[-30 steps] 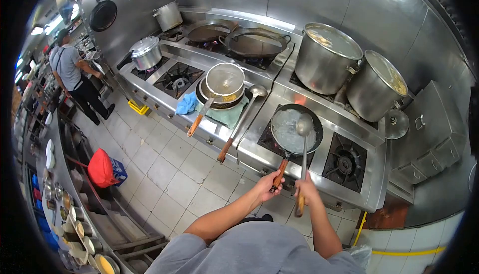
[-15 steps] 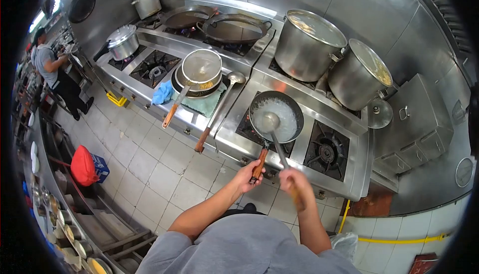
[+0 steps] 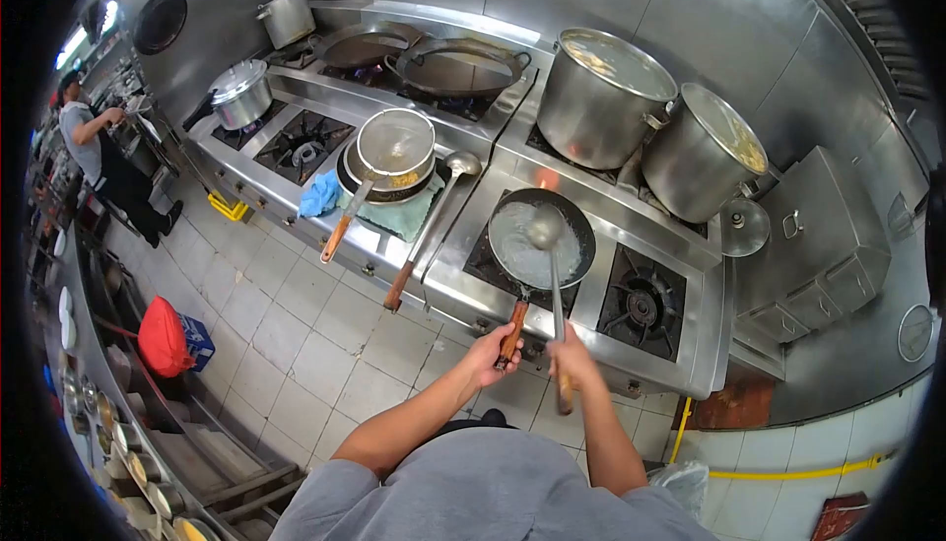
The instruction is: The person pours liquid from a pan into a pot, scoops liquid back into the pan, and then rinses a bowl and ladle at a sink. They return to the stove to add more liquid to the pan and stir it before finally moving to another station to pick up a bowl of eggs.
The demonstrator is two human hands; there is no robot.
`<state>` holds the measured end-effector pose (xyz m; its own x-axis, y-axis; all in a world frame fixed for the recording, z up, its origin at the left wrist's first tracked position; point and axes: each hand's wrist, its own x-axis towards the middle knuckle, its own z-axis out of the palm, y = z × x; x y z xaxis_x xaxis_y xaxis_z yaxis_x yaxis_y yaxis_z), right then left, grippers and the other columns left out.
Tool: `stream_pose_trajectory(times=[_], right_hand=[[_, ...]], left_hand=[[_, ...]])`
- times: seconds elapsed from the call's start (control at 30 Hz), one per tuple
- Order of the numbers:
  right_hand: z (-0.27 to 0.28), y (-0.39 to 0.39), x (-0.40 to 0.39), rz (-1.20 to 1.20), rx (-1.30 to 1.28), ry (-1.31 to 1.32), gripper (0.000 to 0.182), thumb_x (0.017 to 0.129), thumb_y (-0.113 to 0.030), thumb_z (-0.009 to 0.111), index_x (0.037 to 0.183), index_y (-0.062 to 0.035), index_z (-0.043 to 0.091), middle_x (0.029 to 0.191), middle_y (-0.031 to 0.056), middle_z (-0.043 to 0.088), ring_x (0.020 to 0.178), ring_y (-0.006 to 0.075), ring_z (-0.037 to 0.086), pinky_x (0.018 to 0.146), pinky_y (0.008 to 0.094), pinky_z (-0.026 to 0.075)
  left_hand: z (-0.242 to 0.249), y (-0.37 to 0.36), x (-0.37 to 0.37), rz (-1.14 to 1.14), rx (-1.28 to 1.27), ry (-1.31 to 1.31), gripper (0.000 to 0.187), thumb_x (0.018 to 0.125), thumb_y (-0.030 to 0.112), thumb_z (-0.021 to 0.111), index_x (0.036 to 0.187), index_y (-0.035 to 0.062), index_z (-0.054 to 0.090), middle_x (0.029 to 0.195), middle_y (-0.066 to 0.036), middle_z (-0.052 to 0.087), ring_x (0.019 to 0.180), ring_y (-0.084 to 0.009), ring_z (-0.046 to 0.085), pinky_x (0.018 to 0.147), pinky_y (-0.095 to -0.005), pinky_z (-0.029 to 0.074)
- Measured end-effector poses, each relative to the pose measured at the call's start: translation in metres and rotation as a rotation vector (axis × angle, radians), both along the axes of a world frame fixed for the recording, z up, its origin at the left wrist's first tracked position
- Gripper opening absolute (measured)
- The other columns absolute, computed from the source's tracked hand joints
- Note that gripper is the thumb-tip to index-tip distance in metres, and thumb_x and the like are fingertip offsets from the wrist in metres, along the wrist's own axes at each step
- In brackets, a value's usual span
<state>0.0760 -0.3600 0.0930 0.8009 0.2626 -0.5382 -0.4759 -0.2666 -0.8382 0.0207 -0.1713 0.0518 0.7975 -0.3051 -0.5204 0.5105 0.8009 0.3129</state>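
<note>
My left hand (image 3: 490, 355) is closed around the wooden handle of a dark frying pan (image 3: 585, 214), which rests over a burner near the front of the stove. Whitish, translucent contents (image 3: 517, 240) cover the pan's bottom. My right hand (image 3: 575, 358) grips a long-handled metal ladle (image 3: 543, 227) whose bowl sits inside the pan, in the contents. The ladle's wooden handle end sticks out below my fist. To the left of the pan, another ladle (image 3: 463, 164) lies on the steel top with its handle over the front edge.
A strainer (image 3: 396, 142) lies over stacked pans, beside a blue cloth (image 3: 319, 194). Two large stockpots (image 3: 601, 98) stand behind the pan; a bare burner (image 3: 641, 304) is to its right. Woks (image 3: 463, 70) and a pressure cooker (image 3: 241, 96) stand farther left. A co-worker (image 3: 99, 147) is at far left.
The ladle has shifted slightly within the pan, and my right hand has moved a little left, with the handle more upright. A reddish glow now shows at the pan's far rim.
</note>
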Motion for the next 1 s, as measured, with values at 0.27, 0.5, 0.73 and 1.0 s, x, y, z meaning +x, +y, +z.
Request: stream_pose_trajectory(times=[0.27, 0.5, 0.73, 1.0], right_hand=[[0.022, -0.012, 0.011, -0.001, 0.236, 0.08, 0.026, 0.086, -0.01, 0.055, 0.111, -0.0031, 0.05, 0.069, 0.0005, 0.052, 0.047, 0.0089, 0.049, 0.04, 0.024, 0.038], [0.033, -0.018, -0.017, 0.057, 0.232, 0.169, 0.037, 0.082, -0.006, 0.06, 0.116, 0.0001, 0.047, 0.069, 0.0042, 0.055, 0.047, 0.0144, 0.053, 0.039, 0.029, 0.043], [0.001, -0.017, 0.029, 0.123, -0.406, -0.367, 0.07, 0.086, -0.004, 0.058, 0.149, -0.0076, 0.029, 0.072, 0.0037, 0.054, 0.044, 0.0147, 0.052, 0.04, 0.0275, 0.044], [-0.002, -0.003, 0.025, -0.005, 0.371, 0.137, 0.049, 0.091, -0.01, 0.058, 0.138, -0.0133, 0.043, 0.079, -0.0004, 0.055, 0.048, 0.0103, 0.049, 0.041, 0.0247, 0.039]], left_hand=[[0.002, -0.001, 0.0, -0.004, -0.009, 0.001, 0.027, 0.095, 0.04, 0.055, 0.104, 0.0143, 0.051, 0.079, -0.001, 0.056, 0.06, -0.013, 0.05, 0.047, -0.0248, 0.038], [0.0, 0.003, -0.001, -0.003, -0.041, 0.0, 0.026, 0.096, 0.038, 0.055, 0.106, 0.0149, 0.049, 0.078, -0.001, 0.055, 0.06, -0.0133, 0.049, 0.046, -0.0251, 0.037], [0.004, 0.004, -0.002, 0.003, -0.015, -0.012, 0.026, 0.096, 0.038, 0.055, 0.108, 0.0154, 0.049, 0.079, -0.001, 0.055, 0.059, -0.0135, 0.049, 0.046, -0.0249, 0.035], [0.002, 0.009, -0.002, 0.02, -0.045, 0.01, 0.027, 0.095, 0.037, 0.059, 0.1, 0.0122, 0.051, 0.077, -0.003, 0.056, 0.056, -0.0148, 0.048, 0.044, -0.0275, 0.035]])
